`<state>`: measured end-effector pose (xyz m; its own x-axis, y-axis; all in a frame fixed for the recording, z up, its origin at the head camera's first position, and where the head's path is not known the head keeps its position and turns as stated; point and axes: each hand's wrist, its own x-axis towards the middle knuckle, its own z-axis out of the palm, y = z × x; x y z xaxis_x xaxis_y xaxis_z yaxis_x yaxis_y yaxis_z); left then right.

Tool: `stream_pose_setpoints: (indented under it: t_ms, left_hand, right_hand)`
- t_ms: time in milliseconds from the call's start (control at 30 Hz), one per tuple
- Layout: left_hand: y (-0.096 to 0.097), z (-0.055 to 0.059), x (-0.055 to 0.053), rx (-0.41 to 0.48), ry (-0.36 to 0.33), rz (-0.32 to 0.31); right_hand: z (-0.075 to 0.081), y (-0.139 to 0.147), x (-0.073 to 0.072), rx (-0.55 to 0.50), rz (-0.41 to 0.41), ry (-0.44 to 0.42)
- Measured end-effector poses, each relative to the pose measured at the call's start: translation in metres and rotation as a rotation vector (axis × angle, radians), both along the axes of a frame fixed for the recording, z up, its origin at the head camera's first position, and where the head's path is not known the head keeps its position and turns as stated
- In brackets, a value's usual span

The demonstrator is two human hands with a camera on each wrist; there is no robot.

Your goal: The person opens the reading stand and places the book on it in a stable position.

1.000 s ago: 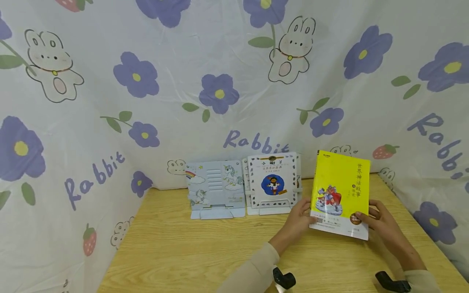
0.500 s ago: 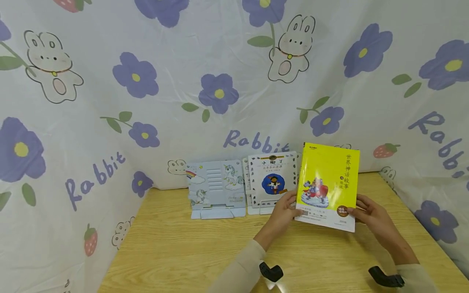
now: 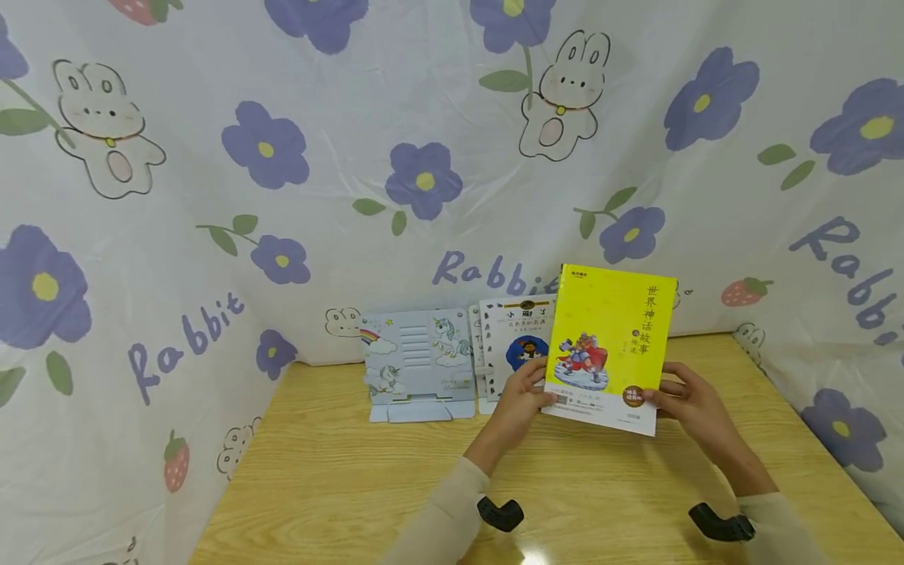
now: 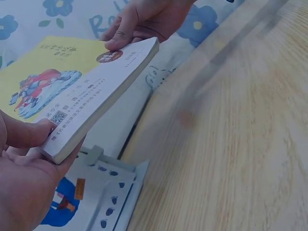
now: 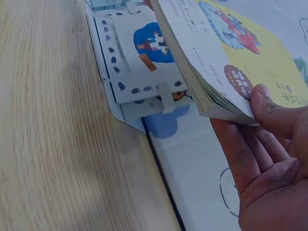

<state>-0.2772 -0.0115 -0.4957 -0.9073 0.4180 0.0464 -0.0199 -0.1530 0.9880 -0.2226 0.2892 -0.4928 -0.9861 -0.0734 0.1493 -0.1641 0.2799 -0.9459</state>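
Note:
A thick paperback book (image 3: 610, 329) with a yellow and white cover is held up over the table, its front facing me and slightly tilted. My left hand (image 3: 519, 399) grips its lower left corner, thumb on the cover and fingers behind. At the lower right side, my right hand (image 3: 688, 400) pinches the book the same way, as the right wrist view shows with the thumb (image 5: 269, 108) on top. Behind the book's left edge, a white book (image 3: 497, 353) with a blue round picture leans on a book stand; the yellow book partly hides it.
Left of the white book stands a pale blue book stand (image 3: 417, 357) with unicorn prints and no book on it. A wooden table (image 3: 339, 486) lies under everything. A white curtain (image 3: 339, 102) printed with flowers and rabbits hangs behind and at the sides.
Both hands have carried the yellow book left and a little upward, so that it now covers part of the white book. The two stands have stayed in place.

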Motion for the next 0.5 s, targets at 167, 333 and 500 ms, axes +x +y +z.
stream_pose_setpoints:
  t_ms: [167,333,500]
  left_hand:
    - [-0.013,0.001,-0.005,-0.002,0.006,0.021]
    - [-0.026,0.004,-0.010,0.006,0.007,0.069]
    - [-0.039,0.008,-0.013,0.077,-0.038,0.088]
  right_hand:
    - [0.005,-0.013,-0.007,0.001,0.007,-0.004]
    - [0.013,-0.028,-0.017,0.028,0.017,-0.003]
    - [0.020,-0.043,-0.029,0.016,0.047,-0.009]
